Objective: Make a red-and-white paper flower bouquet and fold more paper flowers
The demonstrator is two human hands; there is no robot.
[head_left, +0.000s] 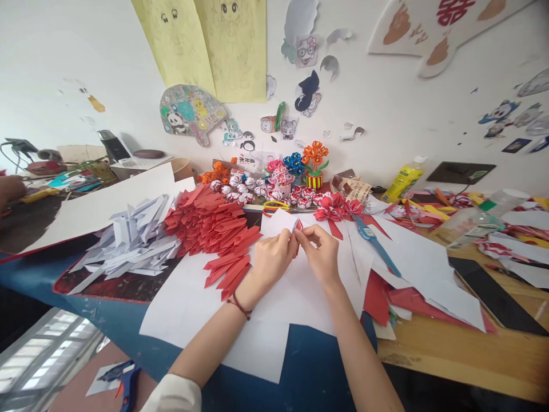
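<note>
My left hand [274, 252] and my right hand [318, 247] meet over white paper sheets [206, 315]. Between their fingertips is a small folded red and white paper piece [297, 228], partly hidden by the fingers. Both hands are closed on it. A heap of folded red paper strips [206, 220] lies just left of my left hand, and folded white strips [132, 240] are piled beyond it. Red and white paper balls [304, 197] line the area behind my hands. A blue watch [377, 249] lies to the right of my right hand.
Small flower pots [314, 180] and a yellow bottle [403, 180] stand near the wall. A clear bottle [484, 217] and a black phone [493, 292] lie at right. Blue-handled pliers [128, 386] are at lower left. Part of another person's hand [11, 189] shows at far left.
</note>
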